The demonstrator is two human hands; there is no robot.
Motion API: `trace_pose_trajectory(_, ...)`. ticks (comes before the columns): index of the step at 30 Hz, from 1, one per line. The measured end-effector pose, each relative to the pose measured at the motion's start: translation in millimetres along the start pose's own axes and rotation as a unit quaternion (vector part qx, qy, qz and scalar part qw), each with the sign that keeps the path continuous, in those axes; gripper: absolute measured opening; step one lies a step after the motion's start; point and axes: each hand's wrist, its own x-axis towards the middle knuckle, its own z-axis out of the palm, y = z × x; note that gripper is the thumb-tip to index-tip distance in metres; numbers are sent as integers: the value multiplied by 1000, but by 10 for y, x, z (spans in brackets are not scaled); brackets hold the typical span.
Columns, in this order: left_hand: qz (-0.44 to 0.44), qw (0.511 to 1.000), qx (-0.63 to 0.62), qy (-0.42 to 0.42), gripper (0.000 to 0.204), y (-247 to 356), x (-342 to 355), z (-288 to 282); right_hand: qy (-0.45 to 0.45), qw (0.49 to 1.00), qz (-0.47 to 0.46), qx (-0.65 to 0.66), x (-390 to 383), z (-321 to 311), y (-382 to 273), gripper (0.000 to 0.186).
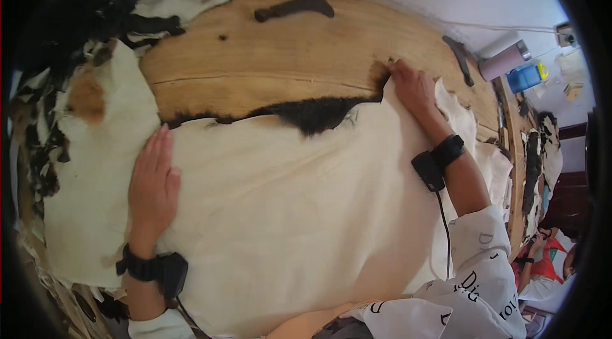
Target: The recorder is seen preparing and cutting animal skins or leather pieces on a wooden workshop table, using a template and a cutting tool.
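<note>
A large cream hide (280,211) with a dark furry edge (306,113) lies across the wooden worktop (255,52). My left hand (153,186) lies flat on the hide's left part with fingers straight, beside a second pale, brown-stained piece (95,167). My right hand (414,90) grips the hide's far right corner, fingers bent at the dark fur. Beyond both hands a hatchet-shaped dark tool (296,4) lies on the board, and a long dark tool (462,62) lies at the back right.
Dark and white hide scraps (51,39) are piled at the left. A pink bottle (503,62), a blue container (526,78) and a wall socket (565,34) are at the right. A co-worker in red (548,259) is at the lower right near more hide strips (531,173).
</note>
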Motion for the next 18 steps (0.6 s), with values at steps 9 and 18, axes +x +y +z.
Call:
trace_pose_trajectory(9,12,999,32,35,46,-148,-117,-8,-245,807,-391,367,-767,-665,-1314,34)
trace_pose_trajectory(18,5,996,80,32,46,-45,-157,-112,-58,952,-245,172,-176,5,-1582,36)
